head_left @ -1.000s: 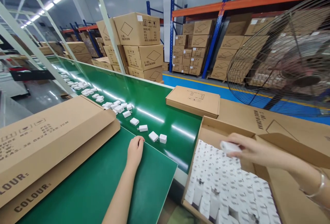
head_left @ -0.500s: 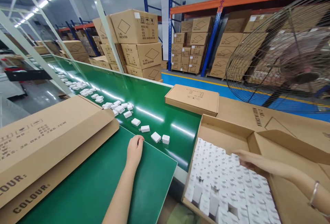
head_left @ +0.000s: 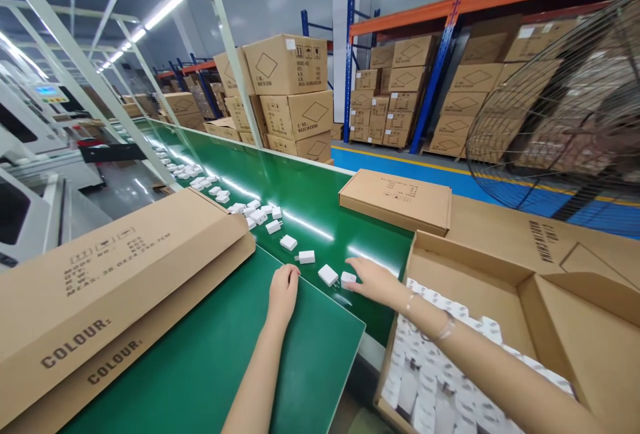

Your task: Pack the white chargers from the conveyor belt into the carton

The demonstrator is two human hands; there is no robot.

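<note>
Right hand: reaching over the green belt (head_left: 345,247), the right hand (head_left: 375,282) has its thumb and fingers apart around the last charger; whether skin touches plastic cannot be told.
Last charger: the white charger (head_left: 349,281) sits at the right end of the loose line, near the green board (head_left: 310,347).
Neighbour: a second charger (head_left: 328,275) lies just left, its prongs toward the last one; a straight lift should avoid catching them.
Grip: thumb on the near side and fingertips on the far side would probably hold the smooth casing best.
Left hand: the left hand (head_left: 283,291) rests curled at the board's far edge, fingers together, nothing seen in it; kept there, it leaves the reach unobstructed.
Carton: right of the belt, the open carton (head_left: 470,257) holds white pieces (head_left: 425,354) beneath the right forearm; keeping the arm high should avoid disturbing them.
</note>
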